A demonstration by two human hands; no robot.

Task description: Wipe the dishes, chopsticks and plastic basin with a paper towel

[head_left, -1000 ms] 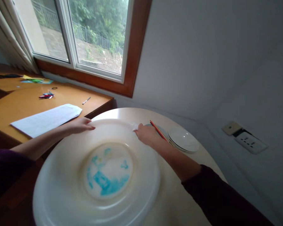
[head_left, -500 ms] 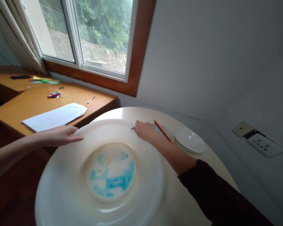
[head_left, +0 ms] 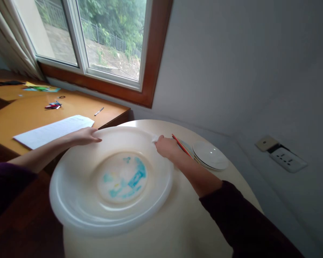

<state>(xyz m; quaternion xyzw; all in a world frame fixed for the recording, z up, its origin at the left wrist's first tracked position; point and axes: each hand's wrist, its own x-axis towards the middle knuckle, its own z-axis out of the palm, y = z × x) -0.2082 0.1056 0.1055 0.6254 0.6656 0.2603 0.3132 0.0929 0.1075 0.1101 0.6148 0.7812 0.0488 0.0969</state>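
Observation:
A large white translucent basin (head_left: 78, 179), with a faded blue print (head_left: 136, 177) on its bottom, is at the near left of the round table. At its far left rim my left hand (head_left: 84, 137) is closed, the thumb over the inner side and the other fingers mostly hidden. My right hand (head_left: 167, 147) pinches a small white wad, like a tissue or cloth (head_left: 154, 139), against the far right rim. Whether the basin rests fully on the table or is partly raised, I cannot tell.
On the round cream table (head_left: 204, 222), white plates (head_left: 211, 154) and a red stick-like item (head_left: 181, 145) lie right of my right hand. A wooden desk (head_left: 78, 104) holds paper sheets (head_left: 56, 129) and a pen (head_left: 99, 111). A wall socket (head_left: 288, 159) is at right.
The basin has turned and shifted, so its near rim now shows. My left hand has gone from loosely open beside the rim to closed on it. The right hand stays at the rim with the wad.

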